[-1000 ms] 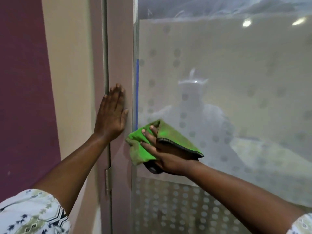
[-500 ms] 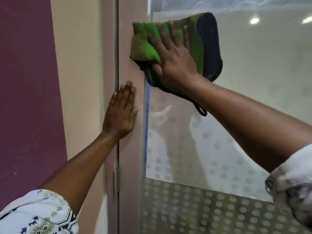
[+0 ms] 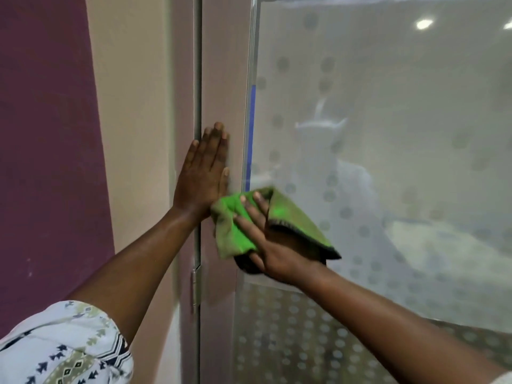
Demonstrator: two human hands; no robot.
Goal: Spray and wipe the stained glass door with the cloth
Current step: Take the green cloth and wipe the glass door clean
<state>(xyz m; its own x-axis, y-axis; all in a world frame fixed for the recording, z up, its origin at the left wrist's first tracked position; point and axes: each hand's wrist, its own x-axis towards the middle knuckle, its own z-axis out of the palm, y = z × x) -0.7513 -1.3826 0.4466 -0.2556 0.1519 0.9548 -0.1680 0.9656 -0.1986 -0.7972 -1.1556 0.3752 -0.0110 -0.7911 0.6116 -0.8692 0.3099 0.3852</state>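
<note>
The glass door (image 3: pixel 388 134) fills the right half of the view, its pane frosted with grey dots and reflecting a pale figure. My right hand (image 3: pixel 266 245) presses a green cloth (image 3: pixel 293 217) with a dark edge flat against the pane's left edge, at mid height. My left hand (image 3: pixel 203 173) lies flat, fingers together and pointing up, on the pinkish door frame (image 3: pixel 224 65) just left of the cloth, and it holds nothing. No spray bottle is in view.
A metal hinge (image 3: pixel 196 286) sits on the frame below my left forearm. Left of the frame runs a cream wall strip (image 3: pixel 133 106), then a maroon wall (image 3: pixel 47 134). A denser dotted band (image 3: pixel 291 336) covers the lower glass.
My right hand went up with the cloth to the top of the pane's left edge, then came back down to mid height. My left hand stayed flat on the frame.
</note>
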